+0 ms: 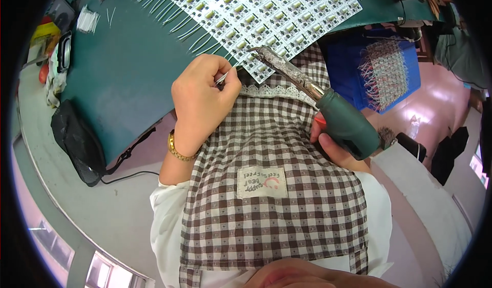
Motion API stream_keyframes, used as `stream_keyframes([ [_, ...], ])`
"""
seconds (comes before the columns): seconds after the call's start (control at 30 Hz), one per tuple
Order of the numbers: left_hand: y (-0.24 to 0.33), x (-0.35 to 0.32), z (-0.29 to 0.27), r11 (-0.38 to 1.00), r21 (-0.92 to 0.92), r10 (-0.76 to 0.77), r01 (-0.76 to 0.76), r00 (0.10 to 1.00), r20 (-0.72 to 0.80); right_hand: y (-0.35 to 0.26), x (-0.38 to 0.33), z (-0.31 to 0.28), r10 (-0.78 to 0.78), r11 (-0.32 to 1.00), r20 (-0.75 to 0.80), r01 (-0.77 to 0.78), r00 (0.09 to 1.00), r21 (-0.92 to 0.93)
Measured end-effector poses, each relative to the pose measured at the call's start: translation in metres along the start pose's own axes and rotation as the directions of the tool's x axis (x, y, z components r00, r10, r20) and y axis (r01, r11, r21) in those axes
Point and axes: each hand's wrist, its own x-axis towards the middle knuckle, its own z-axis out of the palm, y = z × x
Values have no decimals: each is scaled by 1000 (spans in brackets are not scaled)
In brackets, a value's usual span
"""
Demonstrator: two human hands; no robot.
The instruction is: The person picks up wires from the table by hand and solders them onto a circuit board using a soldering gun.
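Observation:
My left hand [205,93] is closed in a pinch on thin white wires [224,77] at the near corner of a white circuit board panel [266,18]. Rows of small yellowish components cover that panel, and several wires [177,24] stick out along its left edge. My right hand [333,143] grips a soldering iron [348,121] by its dark green handle, partly hidden behind it. The iron's scorched metal barrel slants up and left, its bent tip over the panel near the pinched wires. Whether the tip touches the panel I cannot tell.
The panel lies on a green table [123,83], overhanging its near edge. A bundle of white wires [88,20] rests at the far left. A black bag [77,144] hangs by the left edge. To the right, a blue bin [343,77] holds a wired panel [385,72].

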Motion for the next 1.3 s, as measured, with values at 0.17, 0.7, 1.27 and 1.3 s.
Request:
stream_keyframes([
  [0.17,-3,-2,-1,1000,-2,-14,14,1000,-26,2,-6,-1,31,994,-16,-29,999,105],
  [0.7,-4,0,2,997,53,58,-55,997,-56,-2,6,-3,-105,983,6,105,994,-150],
  [1.27,-3,1,-5,998,68,8,-9,1000,18,-18,7,1,9,997,36,-6,999,-77],
  [1.3,-2,1,-5,998,70,6,-7,1000,15,-14,7,2,-10,999,11,10,1000,-39],
])
